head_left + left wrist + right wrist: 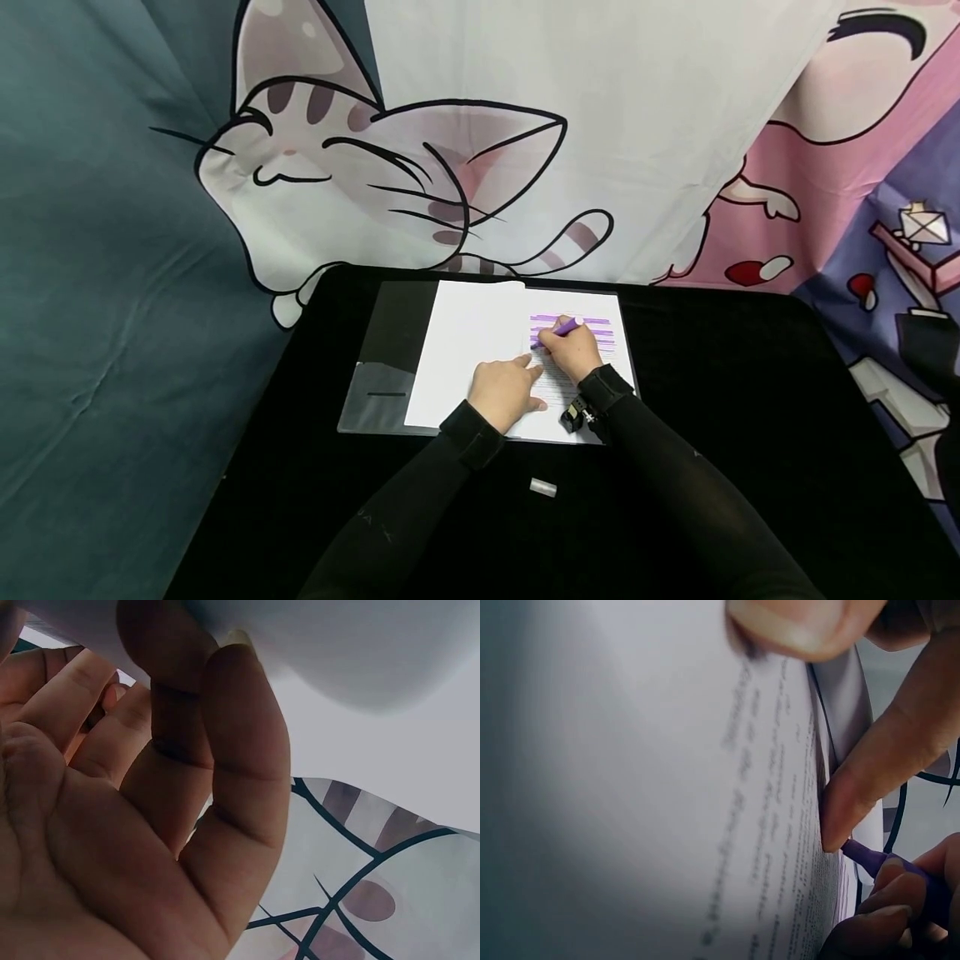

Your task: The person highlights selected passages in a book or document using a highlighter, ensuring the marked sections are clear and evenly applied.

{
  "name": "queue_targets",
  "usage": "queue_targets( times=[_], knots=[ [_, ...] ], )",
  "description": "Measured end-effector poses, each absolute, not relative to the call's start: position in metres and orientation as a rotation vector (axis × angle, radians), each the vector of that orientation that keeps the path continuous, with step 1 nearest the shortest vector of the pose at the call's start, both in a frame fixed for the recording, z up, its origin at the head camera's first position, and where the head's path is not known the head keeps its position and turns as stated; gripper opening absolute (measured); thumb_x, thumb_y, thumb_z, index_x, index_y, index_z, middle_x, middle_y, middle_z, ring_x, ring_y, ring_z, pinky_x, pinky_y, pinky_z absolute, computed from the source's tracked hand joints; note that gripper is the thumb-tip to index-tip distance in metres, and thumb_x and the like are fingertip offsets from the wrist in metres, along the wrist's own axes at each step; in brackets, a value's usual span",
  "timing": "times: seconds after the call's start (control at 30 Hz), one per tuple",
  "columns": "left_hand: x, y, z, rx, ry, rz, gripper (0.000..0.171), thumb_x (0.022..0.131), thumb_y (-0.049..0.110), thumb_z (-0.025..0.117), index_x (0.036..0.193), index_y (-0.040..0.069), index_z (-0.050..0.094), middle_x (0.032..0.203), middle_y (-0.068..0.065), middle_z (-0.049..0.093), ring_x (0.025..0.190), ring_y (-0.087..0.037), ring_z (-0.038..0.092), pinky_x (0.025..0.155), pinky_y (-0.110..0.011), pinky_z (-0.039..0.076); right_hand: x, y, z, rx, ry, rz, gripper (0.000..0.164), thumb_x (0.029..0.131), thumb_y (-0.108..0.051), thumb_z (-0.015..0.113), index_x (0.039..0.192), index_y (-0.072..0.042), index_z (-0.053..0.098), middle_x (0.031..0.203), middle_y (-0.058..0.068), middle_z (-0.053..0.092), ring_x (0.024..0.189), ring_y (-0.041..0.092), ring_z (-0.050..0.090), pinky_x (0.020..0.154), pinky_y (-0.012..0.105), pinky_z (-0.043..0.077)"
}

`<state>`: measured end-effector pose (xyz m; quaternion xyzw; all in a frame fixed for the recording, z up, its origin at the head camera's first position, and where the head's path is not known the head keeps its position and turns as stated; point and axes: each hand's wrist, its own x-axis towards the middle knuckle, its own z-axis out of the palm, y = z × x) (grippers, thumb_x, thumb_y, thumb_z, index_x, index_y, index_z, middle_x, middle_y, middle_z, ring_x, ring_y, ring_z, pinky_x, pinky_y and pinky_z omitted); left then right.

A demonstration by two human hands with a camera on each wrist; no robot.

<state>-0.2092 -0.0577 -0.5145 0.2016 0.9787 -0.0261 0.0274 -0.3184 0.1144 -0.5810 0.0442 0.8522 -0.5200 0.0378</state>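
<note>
In the head view an open clear-covered folder (375,410) holds a blank white sheet (465,333) on its left side and a printed page (551,387) on its right. My right hand (577,354) pinches a purple highlighter (567,326), its tip against the printed page. Purple stripes (592,321) cross the upper lines of text. My left hand (504,390) rests with spread fingers on the pages near the fold. The right wrist view catches the highlighter (930,892) close to a left fingertip. Up close in the left wrist view, my left hand (150,787) has gently bent fingers.
A small pale cylinder (543,487) lies on the black tabletop (720,375) in front of the folder, between my forearms. Behind the table hangs a cloth (637,125) printed with cartoon cats. A dark object (926,350) stands at the right edge.
</note>
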Motion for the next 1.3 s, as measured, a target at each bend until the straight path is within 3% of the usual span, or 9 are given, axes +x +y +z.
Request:
queue_targets(
  times=[0.23, 0.6, 1.0, 1.3],
  knots=[
    [-0.209, -0.058, -0.519, 0.621, 3.034, -0.071, 0.071, 0.094, 0.070, 0.080, 0.157, 0.038, 0.069, 0.166, 0.008, 0.066, 0.124, -0.023, 0.083, 0.081, -0.044, 0.069, -0.335, 0.123, -0.606, 0.138, 2.636, -1.562, 0.022, 0.089, -0.024, 0.077, 0.073, -0.018, 0.063, 0.066, -0.001, 0.070, 0.065, 0.020, 0.064, 0.057, 0.030, 0.047],
    [-0.210, -0.056, -0.516, 0.615, 3.022, -0.079, 0.072, 0.095, 0.071, 0.078, 0.159, 0.038, 0.067, 0.168, 0.008, 0.064, 0.127, -0.024, 0.082, 0.083, -0.044, 0.069, -0.335, 0.126, -0.602, 0.195, 2.611, -1.541, 0.021, 0.090, -0.028, 0.077, 0.076, -0.018, 0.064, 0.068, -0.001, 0.073, 0.063, 0.017, 0.069, 0.053, 0.027, 0.052],
    [-0.209, -0.056, -0.515, 0.608, 3.019, -0.077, 0.072, 0.095, 0.071, 0.079, 0.159, 0.038, 0.068, 0.168, 0.007, 0.064, 0.128, -0.025, 0.082, 0.083, -0.044, 0.069, -0.327, 0.126, -0.592, 0.194, 2.728, -1.411, 0.024, 0.090, -0.029, 0.078, 0.074, -0.021, 0.063, 0.065, -0.005, 0.073, 0.068, 0.019, 0.068, 0.060, 0.030, 0.050],
    [-0.211, -0.056, -0.515, 0.603, 3.007, -0.072, 0.072, 0.096, 0.070, 0.078, 0.159, 0.037, 0.068, 0.169, 0.007, 0.063, 0.129, -0.025, 0.081, 0.086, -0.046, 0.069, -0.341, 0.136, -0.607, 0.209, 2.695, -1.453, 0.023, 0.089, -0.027, 0.078, 0.074, -0.019, 0.062, 0.067, -0.001, 0.074, 0.064, 0.021, 0.066, 0.052, 0.030, 0.047]
  ],
)
